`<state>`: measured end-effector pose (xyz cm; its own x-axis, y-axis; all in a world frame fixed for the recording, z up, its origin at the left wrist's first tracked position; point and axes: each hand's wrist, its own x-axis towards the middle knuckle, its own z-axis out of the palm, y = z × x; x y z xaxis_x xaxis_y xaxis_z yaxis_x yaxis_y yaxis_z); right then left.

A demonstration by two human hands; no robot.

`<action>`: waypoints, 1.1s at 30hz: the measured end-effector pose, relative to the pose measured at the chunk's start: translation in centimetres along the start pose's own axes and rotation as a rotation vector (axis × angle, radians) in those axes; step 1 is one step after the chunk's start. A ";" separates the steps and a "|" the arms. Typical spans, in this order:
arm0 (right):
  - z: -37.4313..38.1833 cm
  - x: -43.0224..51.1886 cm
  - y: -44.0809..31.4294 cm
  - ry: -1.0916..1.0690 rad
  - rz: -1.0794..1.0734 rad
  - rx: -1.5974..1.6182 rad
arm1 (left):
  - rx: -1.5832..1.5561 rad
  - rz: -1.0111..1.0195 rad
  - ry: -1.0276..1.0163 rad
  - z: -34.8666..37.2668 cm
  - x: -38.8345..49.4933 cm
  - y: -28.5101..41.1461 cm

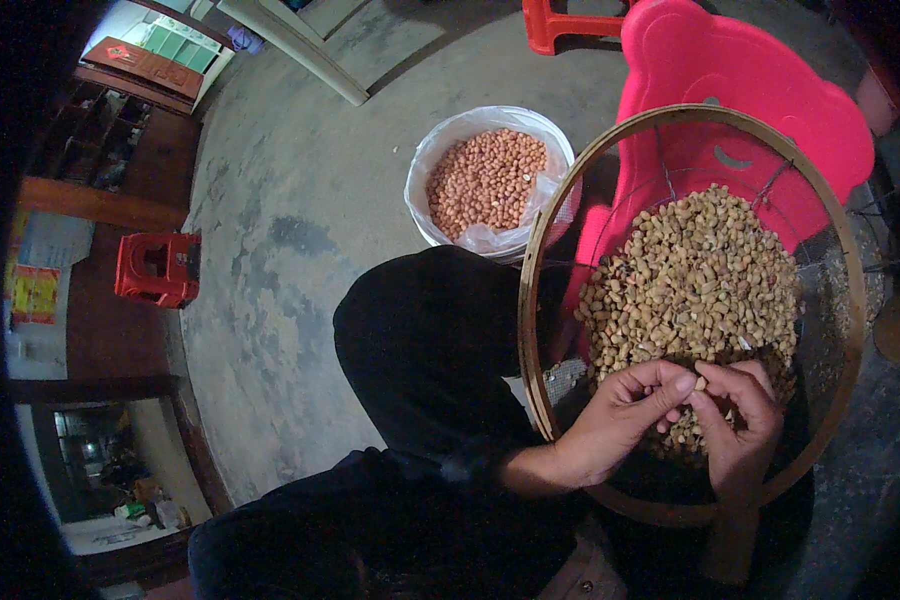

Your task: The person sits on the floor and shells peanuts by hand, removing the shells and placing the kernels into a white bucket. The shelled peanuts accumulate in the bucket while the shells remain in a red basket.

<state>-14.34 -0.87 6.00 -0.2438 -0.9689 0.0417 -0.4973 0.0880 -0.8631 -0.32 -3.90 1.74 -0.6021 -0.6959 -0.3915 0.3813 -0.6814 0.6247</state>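
A round sieve with a wooden rim (528, 300) and wire mesh lies before me, holding a heap of unshelled peanuts (690, 277). Over the near part of the heap, my left hand (622, 424) and my right hand (746, 420) meet at the fingertips. Between them they pinch one small peanut (700, 383); its exact state is too small to tell. The other fingers of my left hand are curled, and what they may hold is hidden. Left of the sieve, a white bucket (414, 217) lined with clear plastic contains shelled reddish peanut kernels (484, 180).
A pink plastic chair (750, 82) stands partly beneath the sieve's far side. One red stool (157, 268) is by the left wall, another red stool (570, 30) beyond the chair. My dark-clothed knee (427, 337) is beside the sieve. Debris (844, 300) shows at the right.
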 end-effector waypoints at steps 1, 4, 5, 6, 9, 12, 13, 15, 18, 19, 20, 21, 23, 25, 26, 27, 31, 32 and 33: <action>0.0 0.0 0.0 0.005 -0.016 0.001 | 0.019 -0.009 0.008 0.0 0.0 0.0; -0.1 -0.2 -0.1 0.010 -0.055 -0.025 | 0.040 -0.010 -0.008 -0.1 -0.1 0.1; -0.2 -0.2 -0.1 0.011 -0.067 -0.038 | 0.042 -0.013 -0.019 -0.1 -0.1 0.1; -0.3 -0.2 0.0 0.009 -0.075 -0.030 | 0.041 -0.017 -0.034 -0.1 -0.1 0.1; -0.3 -0.2 0.2 0.007 -0.104 -0.033 | 0.058 -0.007 -0.047 0.0 -0.1 0.1; -0.2 -0.3 0.3 0.017 -0.153 -0.094 | 0.042 -0.025 -0.053 0.0 -0.1 0.1; -0.2 -0.4 0.3 0.022 -0.176 -0.116 | 0.042 -0.027 -0.043 0.0 -0.1 0.1; -0.1 -0.6 0.4 0.024 -0.206 -0.135 | 0.037 -0.040 -0.031 0.1 -0.1 0.2; -0.2 -0.6 0.5 0.011 -0.215 -0.123 | 0.102 -0.061 -0.029 0.1 -0.2 0.6; -0.3 -0.5 0.6 0.007 -0.210 -0.113 | 0.134 -0.025 -0.026 0.2 -0.2 0.6; -0.4 -0.5 0.7 0.003 -0.205 -0.104 | 0.166 0.011 -0.023 0.3 -0.2 0.6; -0.4 -0.5 0.7 -0.002 -0.199 -0.102 | 0.194 0.059 -0.031 0.5 -0.2 0.6; -0.6 -0.5 0.8 -0.013 -0.186 -0.100 | 0.263 0.095 -0.055 0.4 -0.2 0.7; -0.6 -0.6 0.9 -0.006 -0.196 -0.093 | 0.296 0.117 -0.073 0.4 -0.1 0.7; -0.7 -0.6 0.9 -0.008 -0.193 -0.094 | 0.297 0.115 -0.074 0.4 -0.1 0.6; -0.7 -0.6 1.0 -0.007 -0.194 -0.085 | 0.313 0.110 -0.074 0.3 -0.1 0.6; -0.8 -0.7 1.1 -0.023 -0.182 -0.072 | 0.346 0.075 -0.126 -0.1 -0.1 0.5; -0.8 -0.7 1.2 -0.028 -0.181 -0.075 | 0.332 0.070 -0.127 -0.1 0.0 0.4; -0.8 -0.7 1.2 -0.030 -0.178 -0.054 | 0.318 0.064 -0.128 -0.2 0.0 0.3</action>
<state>-15.42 0.06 5.33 -0.1234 -0.9767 0.1755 -0.5745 -0.0739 -0.8152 -0.08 -4.09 1.83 -0.6745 -0.6875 -0.2693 0.1960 -0.5184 0.8324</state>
